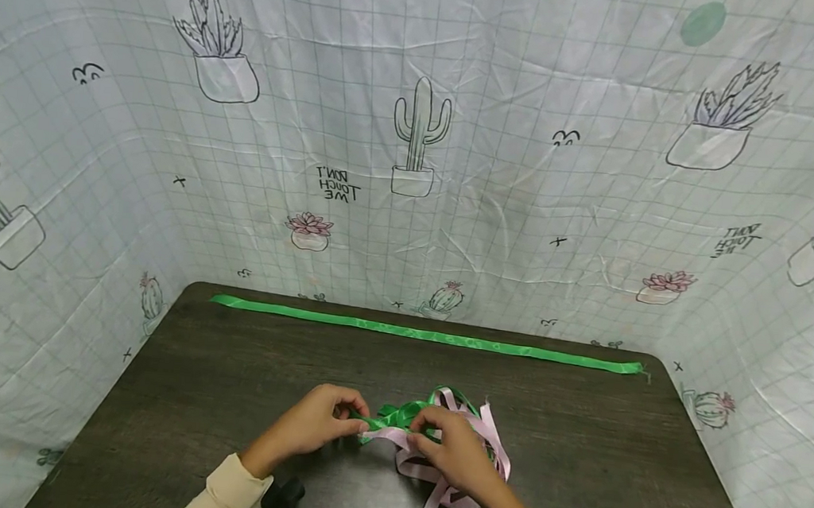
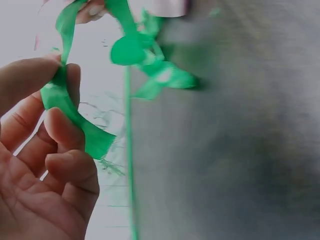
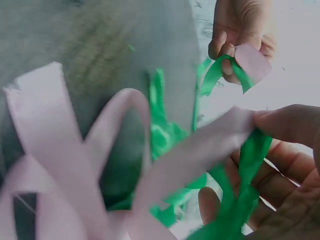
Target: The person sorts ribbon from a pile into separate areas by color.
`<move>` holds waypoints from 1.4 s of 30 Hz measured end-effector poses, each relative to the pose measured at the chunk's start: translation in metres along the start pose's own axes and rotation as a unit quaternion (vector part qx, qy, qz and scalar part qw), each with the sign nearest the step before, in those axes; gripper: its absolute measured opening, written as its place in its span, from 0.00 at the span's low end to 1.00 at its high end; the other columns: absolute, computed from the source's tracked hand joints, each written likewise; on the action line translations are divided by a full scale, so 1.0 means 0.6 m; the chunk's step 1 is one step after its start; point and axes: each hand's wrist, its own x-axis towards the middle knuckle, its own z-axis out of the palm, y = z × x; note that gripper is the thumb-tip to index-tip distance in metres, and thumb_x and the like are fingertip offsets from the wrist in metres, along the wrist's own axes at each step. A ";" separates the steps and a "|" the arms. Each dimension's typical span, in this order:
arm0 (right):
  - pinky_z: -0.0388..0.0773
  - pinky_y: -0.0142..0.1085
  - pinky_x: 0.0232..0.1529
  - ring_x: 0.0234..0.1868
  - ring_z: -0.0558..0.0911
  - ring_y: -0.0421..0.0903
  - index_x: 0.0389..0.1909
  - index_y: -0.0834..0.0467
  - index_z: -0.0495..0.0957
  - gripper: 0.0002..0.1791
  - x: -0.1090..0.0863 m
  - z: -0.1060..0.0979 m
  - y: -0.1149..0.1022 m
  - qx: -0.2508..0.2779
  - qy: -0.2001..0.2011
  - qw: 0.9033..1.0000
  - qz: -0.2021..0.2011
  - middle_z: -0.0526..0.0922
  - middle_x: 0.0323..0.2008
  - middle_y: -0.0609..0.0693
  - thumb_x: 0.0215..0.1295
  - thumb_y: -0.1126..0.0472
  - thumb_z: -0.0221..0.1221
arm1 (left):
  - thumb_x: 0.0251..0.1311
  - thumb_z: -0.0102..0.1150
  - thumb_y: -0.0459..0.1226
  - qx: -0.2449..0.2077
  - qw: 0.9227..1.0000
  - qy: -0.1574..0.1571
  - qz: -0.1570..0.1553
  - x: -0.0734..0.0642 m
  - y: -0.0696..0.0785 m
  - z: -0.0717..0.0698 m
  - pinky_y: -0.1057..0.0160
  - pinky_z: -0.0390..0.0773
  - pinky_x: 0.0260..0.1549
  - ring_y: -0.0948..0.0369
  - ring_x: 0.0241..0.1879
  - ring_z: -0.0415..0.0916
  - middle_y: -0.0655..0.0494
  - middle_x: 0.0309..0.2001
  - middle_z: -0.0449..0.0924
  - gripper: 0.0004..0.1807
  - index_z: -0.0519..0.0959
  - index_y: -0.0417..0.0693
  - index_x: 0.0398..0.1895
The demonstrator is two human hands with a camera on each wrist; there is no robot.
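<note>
Both hands work over a loose tangle of satin ribbon, part pink ribbon [image 1: 436, 497], part green ribbon [image 1: 400, 414]. On the left side of the tangle, my left hand [image 1: 318, 418] pinches the green ribbon between thumb and fingers, its frayed end [image 2: 100, 142] hanging past them in the left wrist view. A pink end [image 3: 252, 62] shows at that same hand in the right wrist view. My right hand [image 1: 456, 449], above the tangle, pinches a pink length with green ribbon under the thumb. Pink loops [image 3: 55, 115] lie close beside the right hand.
A long green ribbon strip [image 1: 408, 332] lies straight along the back edge of the dark wooden table [image 1: 224, 383]. White cloth [image 1: 361, 107] with cactus drawings hangs behind and at both sides. A small black object [image 1: 283, 495] sits near the left sleeve.
</note>
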 end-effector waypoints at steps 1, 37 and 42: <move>0.75 0.32 0.40 0.36 0.75 0.31 0.33 0.52 0.82 0.05 0.002 -0.005 -0.002 0.009 -0.004 1.000 0.007 0.85 0.33 0.42 0.69 0.63 0.68 | 0.68 0.69 0.38 0.002 1.000 0.006 0.003 0.002 0.005 -0.004 0.70 0.68 0.22 0.71 0.22 0.65 0.59 0.28 0.77 0.02 0.87 0.50 0.38; 0.76 0.32 0.35 0.34 0.80 0.38 0.37 0.57 0.83 0.11 0.030 -0.122 -0.016 0.010 0.158 0.985 0.074 0.86 0.35 0.51 0.64 0.76 0.59 | 0.69 0.68 0.38 -0.093 0.984 0.155 0.006 -0.002 0.040 -0.087 0.64 0.75 0.32 0.62 0.30 0.73 0.50 0.41 0.84 0.07 0.85 0.43 0.43; 0.75 0.32 0.34 0.34 0.80 0.40 0.37 0.58 0.83 0.10 0.032 -0.135 -0.015 -0.019 0.175 0.981 0.084 0.87 0.37 0.53 0.63 0.75 0.59 | 0.69 0.67 0.37 -0.109 0.977 0.181 0.004 -0.009 0.037 -0.103 0.63 0.74 0.32 0.62 0.30 0.72 0.56 0.39 0.83 0.08 0.85 0.40 0.44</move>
